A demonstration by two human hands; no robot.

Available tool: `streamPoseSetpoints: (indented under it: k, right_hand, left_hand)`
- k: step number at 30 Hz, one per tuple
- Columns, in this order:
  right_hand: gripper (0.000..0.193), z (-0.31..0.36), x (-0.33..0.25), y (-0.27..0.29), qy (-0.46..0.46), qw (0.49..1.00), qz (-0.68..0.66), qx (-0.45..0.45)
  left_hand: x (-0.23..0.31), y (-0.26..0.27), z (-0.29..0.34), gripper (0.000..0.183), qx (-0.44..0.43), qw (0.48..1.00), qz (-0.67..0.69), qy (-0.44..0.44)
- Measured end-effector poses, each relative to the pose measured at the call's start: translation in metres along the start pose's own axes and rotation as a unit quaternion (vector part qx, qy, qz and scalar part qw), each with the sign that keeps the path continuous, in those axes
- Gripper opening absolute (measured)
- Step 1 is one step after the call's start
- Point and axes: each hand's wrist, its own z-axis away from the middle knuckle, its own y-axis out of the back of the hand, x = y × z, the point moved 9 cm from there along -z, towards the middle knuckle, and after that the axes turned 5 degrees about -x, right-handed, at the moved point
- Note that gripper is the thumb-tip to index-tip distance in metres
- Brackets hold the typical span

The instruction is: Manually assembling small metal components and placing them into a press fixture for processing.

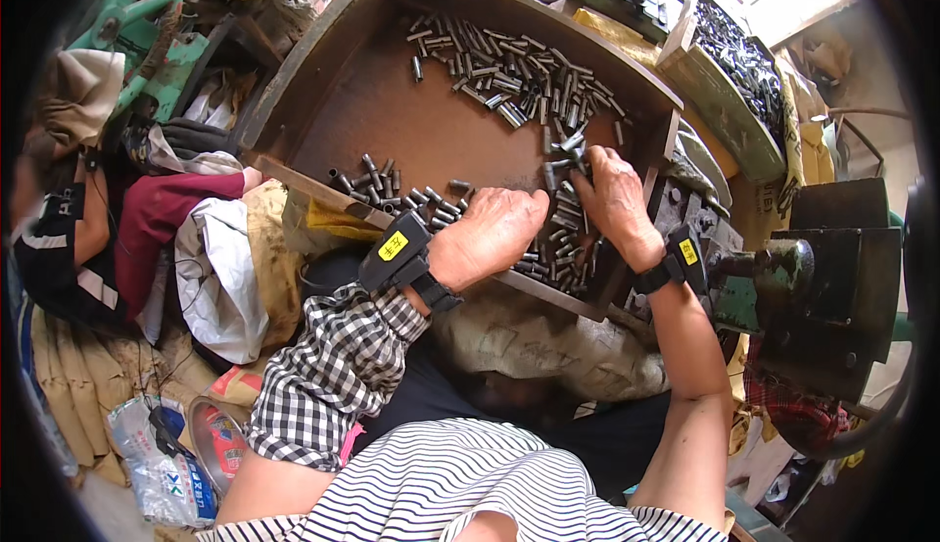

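Observation:
A shallow wooden tray (338, 82) with a rusty brown bottom lies in front of me, with many short metal tubes (509, 77) in it. They form a heap along its far side and a looser band along its near side. Over the near rim my left hand (494, 234) is closed, knuckles up, its fingers curled toward the right; whatever it may hold is hidden beneath it. My right hand (617, 194), at the tray's right end, has thumb and fingers bent around a few metal tubes (568, 145) at its fingertips. Both wrists carry black strapped devices.
A second wooden box (729, 101) full of dark metal pieces stands at the far right. A heavy machine (832, 282) with a dark block is close to my right arm. At left are a green handwheel (122, 18) and a seated person's maroon clothing (162, 229).

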Motion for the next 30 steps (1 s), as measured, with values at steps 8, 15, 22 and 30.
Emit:
streamPoseSetpoints:
  k: [8, 15, 22, 30]
  right_hand:
    - [0.023, 0.003, 0.003, 0.009, -0.041, 0.998, -0.03, 0.027]
    - [0.017, 0.066, 0.003, 0.044, -0.129, 0.923, -0.356, 0.072]
    - [0.011, 0.114, -0.027, 0.05, -0.066, 0.961, -0.251, 0.097]
    - [0.013, 0.113, -0.022, 0.045, -0.082, 0.951, -0.288, 0.072]
  left_hand:
    - [-0.001, -0.005, -0.001, 0.014, -0.014, 1.0, -0.006, 0.001]
    - [0.007, 0.014, -0.002, 0.018, 0.01, 0.997, 0.069, 0.012]
    - [0.018, -0.004, -0.007, 0.022, -0.034, 0.9, 0.434, 0.04]
    - [0.029, -0.018, -0.01, 0.018, -0.098, 0.792, 0.598, 0.072]
